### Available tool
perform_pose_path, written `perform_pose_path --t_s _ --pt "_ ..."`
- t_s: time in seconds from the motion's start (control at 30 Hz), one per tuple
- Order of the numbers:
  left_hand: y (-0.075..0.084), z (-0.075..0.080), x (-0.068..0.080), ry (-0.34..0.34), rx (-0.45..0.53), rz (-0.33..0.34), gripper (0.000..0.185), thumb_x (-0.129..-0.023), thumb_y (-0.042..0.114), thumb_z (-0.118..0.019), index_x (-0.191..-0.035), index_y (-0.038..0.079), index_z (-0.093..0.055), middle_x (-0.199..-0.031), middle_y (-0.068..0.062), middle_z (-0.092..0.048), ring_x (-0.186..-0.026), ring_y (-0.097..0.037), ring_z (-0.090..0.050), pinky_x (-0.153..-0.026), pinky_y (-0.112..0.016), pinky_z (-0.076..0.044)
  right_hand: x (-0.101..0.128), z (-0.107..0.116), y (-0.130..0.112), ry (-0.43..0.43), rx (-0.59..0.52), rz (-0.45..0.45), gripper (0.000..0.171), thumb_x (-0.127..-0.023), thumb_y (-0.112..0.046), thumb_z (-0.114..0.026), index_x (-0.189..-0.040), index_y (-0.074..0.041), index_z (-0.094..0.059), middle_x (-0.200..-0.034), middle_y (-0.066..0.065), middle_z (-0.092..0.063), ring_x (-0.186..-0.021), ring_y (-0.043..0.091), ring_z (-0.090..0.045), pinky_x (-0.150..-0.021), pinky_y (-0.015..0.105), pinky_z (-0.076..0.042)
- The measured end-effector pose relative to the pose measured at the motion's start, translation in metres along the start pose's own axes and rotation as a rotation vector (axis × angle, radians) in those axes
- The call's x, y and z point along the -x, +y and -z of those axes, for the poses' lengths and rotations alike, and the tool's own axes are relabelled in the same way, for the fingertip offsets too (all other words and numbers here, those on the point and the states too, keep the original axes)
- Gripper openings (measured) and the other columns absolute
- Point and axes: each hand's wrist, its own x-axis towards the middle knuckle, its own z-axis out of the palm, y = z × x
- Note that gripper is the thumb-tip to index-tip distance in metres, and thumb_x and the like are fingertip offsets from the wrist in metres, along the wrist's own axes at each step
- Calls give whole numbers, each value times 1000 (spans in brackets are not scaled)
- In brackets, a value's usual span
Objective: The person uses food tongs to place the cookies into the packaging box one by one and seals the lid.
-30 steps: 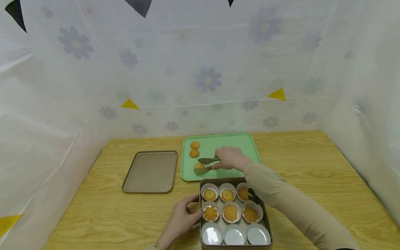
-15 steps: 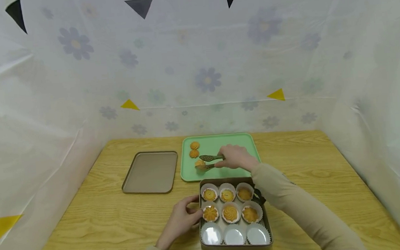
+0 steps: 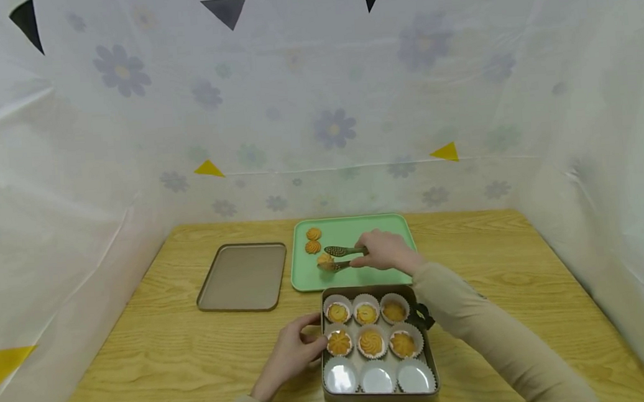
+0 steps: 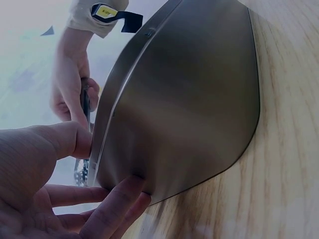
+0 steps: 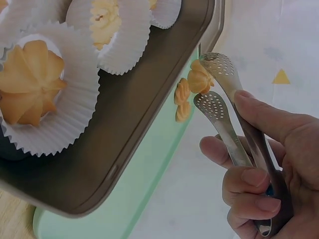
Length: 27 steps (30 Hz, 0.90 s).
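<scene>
My right hand (image 3: 366, 257) grips metal tongs (image 3: 341, 257) over the green tray (image 3: 380, 228). The tongs' perforated spoons (image 5: 219, 87) stand apart, and one lies against the nearest cookie (image 5: 199, 79). Two more cookies (image 3: 313, 239) lie behind it on the tray. My left hand (image 3: 308, 341) holds the left rim of the brown tin (image 3: 382, 399); thumb and fingers (image 4: 75, 142) clasp its wall (image 4: 184, 89). Several paper cups in the tin hold cookies (image 3: 370, 341), and the three front cups (image 3: 378, 379) are bare.
A flat brown lid (image 3: 242, 276) lies left of the green tray on the wooden table (image 3: 142, 363). White flowered sheeting (image 3: 315, 102) walls the table at the back and both sides. My right sleeve (image 3: 476, 327) passes the tin's right side.
My right hand has drawn a little to the right with the tongs, whose tips now sit around the nearest cookie on the green tray. The left hand has stayed on the tin.
</scene>
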Motion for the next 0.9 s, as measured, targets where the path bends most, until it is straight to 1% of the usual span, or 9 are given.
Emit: perform_pose_path --t_s 0.07,0.13,0.27,0.37,0.43,0.53,0.67,0.77,0.9 --pt "0 0 0 1 -5 -3 56 -89 8 -67 -138 -12 -51 -135 -35 -56 -95 -34 -74 -69 -22 -61 2 2 1 6 -2 2 50 -94 -41 -68 -129 -6 -68 -107 8 -76 -80 17 -69 -65 34 -57" --pt "0 0 -1 2 -11 -4 56 -89 8 -67 -138 -12 -51 -134 -35 -56 -95 -35 -74 -69 -23 -62 6 4 3 12 -2 14 50 -94 -42 -68 -129 -6 -68 -105 8 -76 -80 18 -69 -65 35 -56" --pt "0 0 -1 -2 -13 -5 55 -89 8 -67 -138 -13 -51 -134 -35 -56 -96 -37 -73 -70 -23 -62 15 7 8 33 -7 62 50 -95 -41 -67 -128 -4 -68 -103 9 -77 -81 19 -69 -68 36 -58" --pt "1 0 -1 -3 -11 -5 56 -89 8 -67 -138 -13 -51 -134 -35 -56 -97 -38 -73 -71 -24 -62 25 9 11 46 -26 107 50 -95 -39 -67 -128 -1 -67 -100 9 -76 -77 16 -67 -67 34 -56" --pt "2 0 0 -2 -11 -5 56 -89 8 -67 -138 -13 -51 -134 -36 -56 -97 -39 -73 -71 -24 -62 31 9 12 48 -44 132 47 -96 -37 -66 -126 -1 -68 -92 9 -75 -69 14 -61 -62 31 -51" --pt "2 -1 0 1 -13 -2 56 -89 8 -67 -138 -13 -51 -134 -36 -56 -97 -38 -73 -70 -23 -62 41 11 14 57 -62 156 45 -96 -34 -67 -125 -1 -69 -87 8 -73 -64 10 -53 -59 26 -43" --pt "2 -1 0 6 -13 0 57 -88 8 -67 -138 -14 -50 -134 -36 -56 -97 -38 -73 -70 -23 -62 53 13 17 71 -73 170 47 -96 -36 -66 -127 0 -68 -96 7 -75 -69 7 -55 -63 26 -46" --pt "2 -1 0 10 -20 0 56 -88 8 -67 -138 -14 -51 -133 -36 -56 -97 -38 -73 -70 -23 -62 61 13 19 74 -86 175 50 -96 -38 -66 -129 0 -67 -100 7 -76 -68 7 -54 -63 26 -45" --pt "2 -1 0 11 -24 2 56 -88 8 -68 -138 -13 -51 -134 -35 -56 -97 -38 -73 -70 -23 -62 71 13 20 70 -113 183 52 -94 -41 -67 -129 -2 -67 -99 4 -76 -60 7 -46 -57 23 -37"
